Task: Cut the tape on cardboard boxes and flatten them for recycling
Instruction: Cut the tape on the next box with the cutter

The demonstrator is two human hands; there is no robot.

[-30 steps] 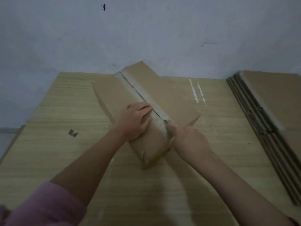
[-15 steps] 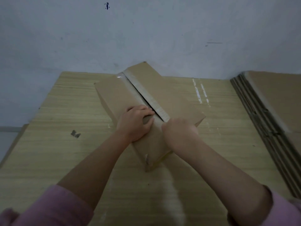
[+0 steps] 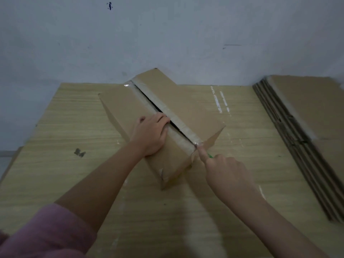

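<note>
Pale wooden tabletop (image 3: 55, 116): brown oblong cardboard box (image 3: 186, 112), seam running 11-to-5 o'clock. Left hand (image 3: 150, 135) presses flat atop; right hand (image 3: 223, 170), at seam's 5 o'clock end, grips green-handled cutter (image 3: 210, 155).

A wooden table (image 3: 55, 127) stands against a pale grey wall (image 3: 167, 34); a dark mark (image 3: 109, 6) sits at eleven o'clock. Light is dim.

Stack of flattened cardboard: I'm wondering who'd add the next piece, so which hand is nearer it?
Right. The right hand is at the box's near corner, toward the stack; the left hand presses the box top, farther away.
</note>
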